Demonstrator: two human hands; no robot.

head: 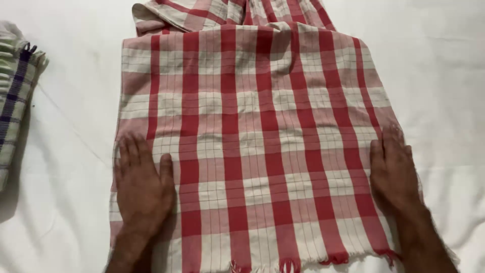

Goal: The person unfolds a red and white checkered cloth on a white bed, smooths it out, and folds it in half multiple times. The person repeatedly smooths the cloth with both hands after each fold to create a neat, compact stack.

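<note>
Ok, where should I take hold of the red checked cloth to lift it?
Probably at the two near corners of the red checked cloth, by the fringed hem. The left hand and right hand lie flat on its side edges, so each could slide back and pinch a corner from outside. The far end is bunched.

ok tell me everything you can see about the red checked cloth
The red checked cloth is a thin woven fabric in red, pink and white checks with fine dark grid lines. It lies spread nearly flat on a white sheet, its far end bunched and folded over, its near edge showing red fringe. The left hand presses flat on its left side, and the right hand lies flat at its right edge. A folded blue-striped cloth lies apart, to the left.
</note>
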